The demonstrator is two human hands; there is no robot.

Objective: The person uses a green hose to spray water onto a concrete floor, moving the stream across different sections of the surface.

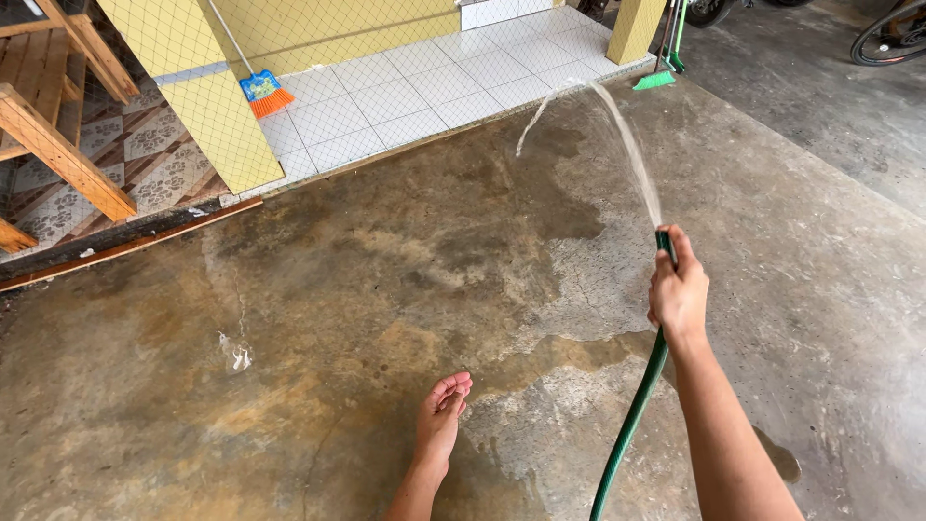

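Stained concrete floor (318,318), wet patches. White tiled platform (424,87) at 12 o'clock, behind netting. Yellow pillar (217,116) at 11 o'clock; broom with blue head and orange bristles (262,92) just beside it. Wooden frame (58,145) at 10 o'clock over patterned tiles (154,154). Green broom (661,72) at 1 o'clock; bicycle wheel (892,39) at 2 o'clock

A dark green hose (632,415) runs through the right hand (678,289), and a pale, whitish jet of water (627,145) streams toward twelve o'clock. The concrete floor (386,289) is grey, blotched with brown and ochre stains. At eleven o'clock stands a yellow pillar (222,116), with a broom (262,92) of orange bristles and blue head beside it. White square tiles (405,87) lie behind. At ten o'clock, floral-patterned tiles (159,164) show under light wooden beams (58,145).
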